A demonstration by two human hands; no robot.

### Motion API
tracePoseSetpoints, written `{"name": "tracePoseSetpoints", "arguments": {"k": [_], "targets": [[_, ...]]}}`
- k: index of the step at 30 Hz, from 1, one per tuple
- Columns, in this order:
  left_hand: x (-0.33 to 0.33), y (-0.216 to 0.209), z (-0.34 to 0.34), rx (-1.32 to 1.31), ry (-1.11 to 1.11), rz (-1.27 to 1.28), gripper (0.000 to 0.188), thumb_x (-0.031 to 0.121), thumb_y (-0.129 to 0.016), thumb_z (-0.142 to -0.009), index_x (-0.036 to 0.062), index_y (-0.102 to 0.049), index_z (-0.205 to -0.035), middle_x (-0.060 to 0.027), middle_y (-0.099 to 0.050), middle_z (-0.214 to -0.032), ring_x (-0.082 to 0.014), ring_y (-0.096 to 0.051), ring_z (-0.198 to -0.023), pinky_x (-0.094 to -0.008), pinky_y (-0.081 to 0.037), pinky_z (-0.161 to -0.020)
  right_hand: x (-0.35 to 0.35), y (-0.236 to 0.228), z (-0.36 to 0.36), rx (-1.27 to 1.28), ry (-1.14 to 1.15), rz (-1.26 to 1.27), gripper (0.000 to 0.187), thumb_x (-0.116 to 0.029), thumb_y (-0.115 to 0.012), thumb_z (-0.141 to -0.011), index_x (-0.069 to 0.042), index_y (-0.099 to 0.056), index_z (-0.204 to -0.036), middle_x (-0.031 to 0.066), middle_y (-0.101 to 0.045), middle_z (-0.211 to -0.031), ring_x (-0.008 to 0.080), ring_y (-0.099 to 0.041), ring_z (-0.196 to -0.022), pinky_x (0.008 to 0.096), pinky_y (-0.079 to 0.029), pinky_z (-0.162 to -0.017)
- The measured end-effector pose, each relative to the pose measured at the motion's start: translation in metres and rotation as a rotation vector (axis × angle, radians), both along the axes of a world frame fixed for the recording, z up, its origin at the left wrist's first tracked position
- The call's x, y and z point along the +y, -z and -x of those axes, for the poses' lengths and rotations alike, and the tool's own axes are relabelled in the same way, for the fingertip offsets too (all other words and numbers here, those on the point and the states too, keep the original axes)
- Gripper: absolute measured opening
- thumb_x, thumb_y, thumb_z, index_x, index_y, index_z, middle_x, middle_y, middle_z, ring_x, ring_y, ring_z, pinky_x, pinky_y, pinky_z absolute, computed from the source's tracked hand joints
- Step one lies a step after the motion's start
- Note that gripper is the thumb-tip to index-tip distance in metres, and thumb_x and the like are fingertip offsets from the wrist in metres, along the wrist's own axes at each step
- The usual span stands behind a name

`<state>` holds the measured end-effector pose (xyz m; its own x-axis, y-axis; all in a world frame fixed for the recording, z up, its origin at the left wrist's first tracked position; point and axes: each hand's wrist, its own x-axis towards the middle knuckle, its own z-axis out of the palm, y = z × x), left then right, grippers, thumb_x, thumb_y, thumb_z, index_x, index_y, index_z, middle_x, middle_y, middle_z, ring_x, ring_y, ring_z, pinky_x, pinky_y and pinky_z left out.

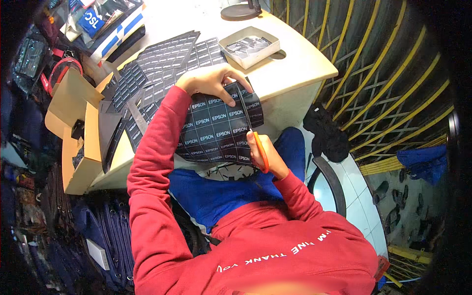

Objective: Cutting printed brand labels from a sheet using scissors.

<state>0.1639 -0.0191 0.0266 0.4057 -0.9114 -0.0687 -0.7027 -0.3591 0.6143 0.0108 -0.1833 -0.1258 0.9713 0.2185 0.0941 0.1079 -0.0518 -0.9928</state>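
A black sheet (211,120) printed with a grid of white-lettered labels is held up in front of me, slightly curved, over the table's near edge. My left hand (214,82) grips its upper edge, fingers bent over the top. In my right hand (268,153) are scissors (260,150) with orange handles, at the sheet's lower right. Their blades point up along a line between label columns, and a narrow strip (254,109) lies to the right of them. Whether this strip is fully separated I cannot tell.
More printed sheets (167,54) lie stacked on the table (305,64). A shallow box (261,59) holds cut dark pieces. An open cardboard carton (73,108) stands at the left. A black stand base (240,12) sits at the back; a yellow-barred gate (393,88) is at the right.
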Motion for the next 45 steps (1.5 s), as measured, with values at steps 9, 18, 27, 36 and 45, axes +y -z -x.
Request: {"name": "tracePoseSetpoints", "arguments": {"k": [9,18,27,36,45], "targets": [[-0.001,-0.003,-0.004,0.175,0.053,0.019,0.056,0.002,-0.077,-0.059,0.0069,-0.062,-0.113,0.0006,-0.065,-0.092,-0.0022,-0.042,-0.059,-0.0205,-0.036,-0.051,-0.009,-0.006,-0.005,-0.009,-0.111,0.014,0.059,-0.05,-0.034,-0.095,-0.002,-0.042,-0.061,0.0013,-0.035,-0.052,0.0104,-0.034,-0.053,0.0322,-0.032,-0.047],[-0.003,-0.002,-0.001,0.211,0.042,-0.007,0.056,0.012,-0.08,-0.06,0.0118,-0.063,-0.114,0.0112,-0.028,-0.054,-0.0024,-0.024,-0.048,-0.022,-0.018,-0.043,-0.008,-0.006,-0.006,-0.019,-0.1,0.035,0.06,-0.048,-0.032,-0.096,-0.003,-0.04,-0.058,0.0012,-0.034,-0.049,0.0108,-0.035,-0.048,0.0325,-0.033,-0.045],[0.001,0.001,0.0,0.235,0.023,0.006,0.057,0.014,-0.081,-0.06,0.0123,-0.062,-0.114,0.0118,-0.026,-0.055,-0.0017,-0.024,-0.048,-0.0209,-0.019,-0.044,-0.008,-0.005,-0.006,-0.048,-0.083,0.049,0.058,-0.048,-0.034,-0.096,-0.004,-0.04,-0.058,-0.0006,-0.034,-0.05,0.009,-0.035,-0.048,0.0298,-0.033,-0.044],[0.0,0.0,0.0,0.266,-0.017,-0.045,0.057,0.015,-0.081,-0.061,0.0118,-0.062,-0.114,0.0123,-0.027,-0.055,-0.0022,-0.023,-0.048,-0.0217,-0.017,-0.044,-0.009,-0.007,-0.007,-0.104,-0.061,0.071,0.057,-0.046,-0.038,-0.095,-0.003,-0.041,-0.057,-0.0001,-0.034,-0.049,0.0105,-0.035,-0.046,0.0308,-0.034,-0.044],[0.033,-0.016,-0.016,0.078,-0.143,-0.053,0.058,0.013,-0.082,-0.059,0.0092,-0.063,-0.113,0.0012,-0.059,-0.088,-0.0055,-0.046,-0.073,-0.0215,-0.036,-0.063,-0.019,-0.018,0.007,0.104,-0.089,-0.069,0.056,-0.049,-0.038,-0.094,-0.007,-0.043,-0.058,-0.0016,-0.039,-0.044,0.0077,-0.039,-0.034,0.023,-0.03,-0.033]]}}
